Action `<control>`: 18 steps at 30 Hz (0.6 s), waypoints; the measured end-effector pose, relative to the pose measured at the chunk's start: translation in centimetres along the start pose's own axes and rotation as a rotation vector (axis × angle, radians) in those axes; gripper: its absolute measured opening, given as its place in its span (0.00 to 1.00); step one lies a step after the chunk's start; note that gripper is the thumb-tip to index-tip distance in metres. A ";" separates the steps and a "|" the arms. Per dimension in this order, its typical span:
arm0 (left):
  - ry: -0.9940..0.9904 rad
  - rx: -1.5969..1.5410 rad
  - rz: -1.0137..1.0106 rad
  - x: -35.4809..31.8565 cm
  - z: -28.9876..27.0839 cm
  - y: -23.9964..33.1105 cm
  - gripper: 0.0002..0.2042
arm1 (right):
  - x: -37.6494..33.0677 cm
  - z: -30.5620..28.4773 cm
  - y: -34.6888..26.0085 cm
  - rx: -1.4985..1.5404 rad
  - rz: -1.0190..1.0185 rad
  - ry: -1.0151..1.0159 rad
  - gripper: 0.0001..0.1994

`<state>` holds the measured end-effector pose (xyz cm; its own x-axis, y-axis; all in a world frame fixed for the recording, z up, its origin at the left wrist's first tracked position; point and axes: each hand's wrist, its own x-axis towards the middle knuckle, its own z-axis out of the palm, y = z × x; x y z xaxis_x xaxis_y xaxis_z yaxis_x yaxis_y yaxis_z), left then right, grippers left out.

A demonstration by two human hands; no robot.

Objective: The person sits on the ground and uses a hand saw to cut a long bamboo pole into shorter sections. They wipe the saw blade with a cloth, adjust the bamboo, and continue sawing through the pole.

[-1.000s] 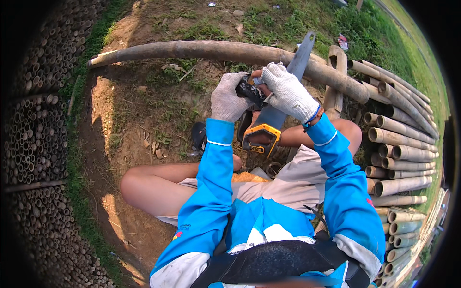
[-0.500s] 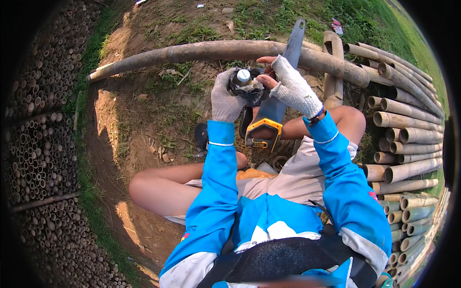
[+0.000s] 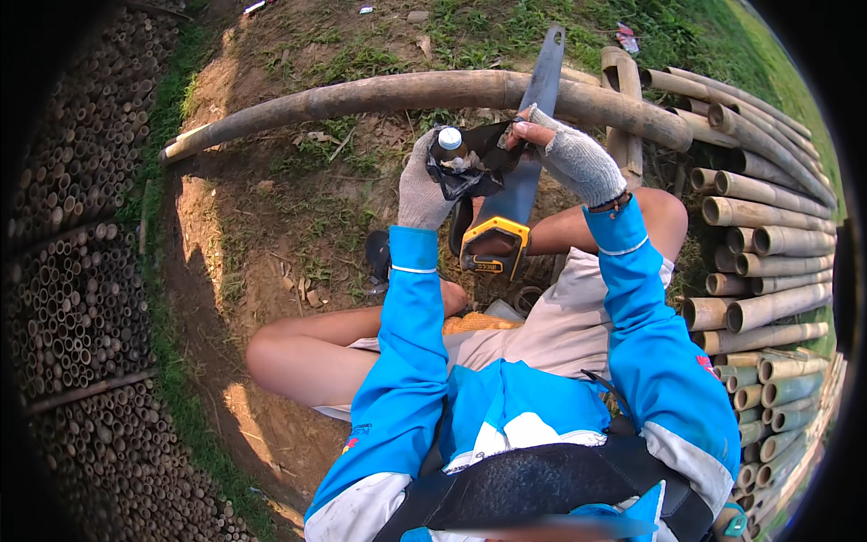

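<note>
My left hand [image 3: 423, 185], in a grey glove, grips a small dark bottle with a white cap [image 3: 449, 144] wrapped in a black plastic bag [image 3: 474, 167]. My right hand [image 3: 564, 154], in a fingerless grey glove, pinches the edge of that bag beside the bottle. Both hands are raised in front of me. A hand saw [image 3: 519, 172] with a yellow and black handle leans below my hands, its blade lying across a long bamboo pole [image 3: 361, 95].
I sit on bare ground with patches of grass, knees apart. Cut bamboo poles [image 3: 759, 244] are stacked at the right. Bundles of bamboo [image 3: 72, 316], seen end-on, fill the left side. An orange item [image 3: 474, 322] lies in my lap.
My hands have risen and drawn slightly apart. The bottle's white cap now shows out of the black bag, and my right hand has pulled the bag's edge to the right.
</note>
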<state>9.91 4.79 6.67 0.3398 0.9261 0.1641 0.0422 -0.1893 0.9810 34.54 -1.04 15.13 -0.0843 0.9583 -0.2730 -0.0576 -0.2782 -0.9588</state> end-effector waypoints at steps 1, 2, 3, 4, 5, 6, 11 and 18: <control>-0.008 -0.029 -0.068 0.1 0.3 -0.4 0.38 | -0.4 0.4 -0.7 -0.041 -0.041 -0.022 0.18; -0.011 -0.054 -0.005 0.2 0.6 -0.7 0.39 | -0.8 1.1 -1.2 -0.125 -0.044 0.011 0.18; -0.004 -0.047 -0.039 0.0 1.0 -1.1 0.38 | -1.3 2.1 -1.4 -0.210 -0.062 0.034 0.19; 0.002 -0.041 -0.057 -0.1 1.3 -1.3 0.38 | -2.2 3.3 -1.4 -0.165 -0.176 0.012 0.24; -0.003 -0.031 -0.077 -0.2 1.5 -1.6 0.38 | -2.4 4.4 -1.3 -0.431 -0.256 0.092 0.29; 0.008 -0.067 -0.098 -0.4 1.8 -1.7 0.38 | -2.8 5.6 -1.0 -0.682 -0.401 0.127 0.33; 0.076 -0.133 -0.052 -0.5 2.9 -1.8 0.35 | -3.0 9.0 1.6 -1.191 -0.549 0.381 0.31; 0.039 0.141 -0.148 -1.0 2.5 -1.1 0.35 | -0.6 6.0 1.2 -0.922 -0.269 0.228 0.12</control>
<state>11.85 3.26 5.17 0.2833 0.9587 0.0257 0.2215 -0.0914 0.9709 28.56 -2.35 14.66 0.0170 0.9987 0.0475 0.7590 0.0180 -0.6508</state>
